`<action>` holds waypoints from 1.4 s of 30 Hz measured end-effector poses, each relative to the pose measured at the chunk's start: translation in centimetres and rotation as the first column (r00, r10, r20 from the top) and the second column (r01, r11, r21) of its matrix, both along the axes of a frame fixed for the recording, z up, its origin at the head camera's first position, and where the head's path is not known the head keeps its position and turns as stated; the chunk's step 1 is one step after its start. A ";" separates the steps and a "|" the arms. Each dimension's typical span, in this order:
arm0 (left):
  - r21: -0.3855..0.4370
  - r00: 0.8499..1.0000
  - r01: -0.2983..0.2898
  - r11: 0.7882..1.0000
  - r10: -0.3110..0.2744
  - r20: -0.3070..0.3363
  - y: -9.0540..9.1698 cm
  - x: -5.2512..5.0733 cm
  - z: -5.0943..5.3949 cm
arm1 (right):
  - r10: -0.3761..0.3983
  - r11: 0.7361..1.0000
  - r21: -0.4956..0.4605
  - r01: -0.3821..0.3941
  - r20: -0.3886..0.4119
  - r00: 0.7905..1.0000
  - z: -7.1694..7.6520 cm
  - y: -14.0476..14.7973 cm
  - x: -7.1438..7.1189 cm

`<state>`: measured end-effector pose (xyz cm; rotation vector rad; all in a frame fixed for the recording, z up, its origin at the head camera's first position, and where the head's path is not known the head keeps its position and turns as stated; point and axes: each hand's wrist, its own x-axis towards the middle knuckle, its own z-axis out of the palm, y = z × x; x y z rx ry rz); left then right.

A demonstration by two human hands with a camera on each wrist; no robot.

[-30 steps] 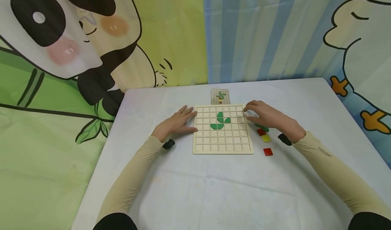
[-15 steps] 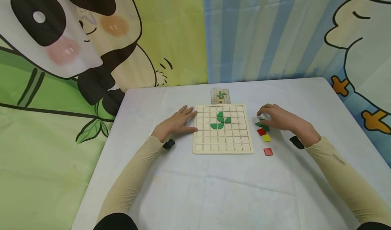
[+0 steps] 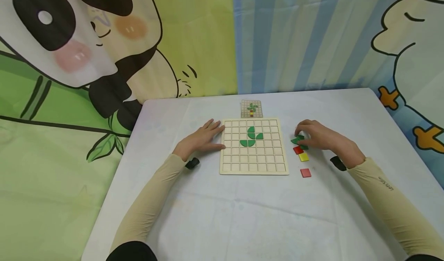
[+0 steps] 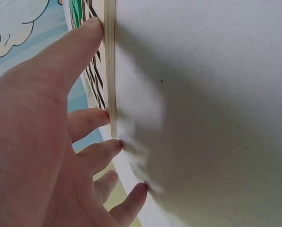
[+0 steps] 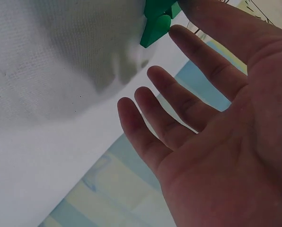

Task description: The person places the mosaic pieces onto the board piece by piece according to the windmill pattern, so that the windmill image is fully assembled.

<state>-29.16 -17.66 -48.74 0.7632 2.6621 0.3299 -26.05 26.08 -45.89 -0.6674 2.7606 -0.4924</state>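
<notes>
- Change: one second ago I had the right hand [image 3: 317, 135] at the board's right edge; it is now at the loose green pieces [image 3: 295, 140], toward the surface's [image 3: 208, 207] right edge.
- Meaning, in my judgement: work is with the supply of pieces for now; the green pieces laid on the board [image 3: 251, 130] look unchanged.
- Right grip: thumb and forefinger narrowed at the loose green pieces, other fingers extended; I cannot tell whether a piece is pinched.
- Left grip: wide, the left hand [image 3: 199, 140] spread, fingertips against the left side of the board [image 3: 236, 159].
- Board: flat, nearer the surface's far edge than its near one.
- Card [image 3: 251, 109]: between board and far edge, printed with a pattern on a grid.
- Right of the board: red square [image 3: 298, 150], yellow square [image 3: 303, 157] just beside it, second red square [image 3: 306, 172] apart, nearer the near edge.
</notes>
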 end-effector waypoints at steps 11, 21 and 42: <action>-0.007 1.000 0.002 1.000 -0.002 0.001 0.1 -0.1 0.1 | -0.018 0.999 -0.031 0.018 -0.010 1.000 -0.5 -0.4 -0.3; -0.004 1.000 -0.003 1.000 0.003 0.004 0.0 -0.1 0.1 | -0.074 0.997 -0.015 0.074 -0.034 0.997 -1.2 -1.0 -1.0; -0.009 1.000 0.001 1.000 -0.001 -0.002 -0.1 -0.1 -0.4 | 0.010 0.998 -0.068 -0.017 -0.094 0.996 -1.9 -1.2 -0.7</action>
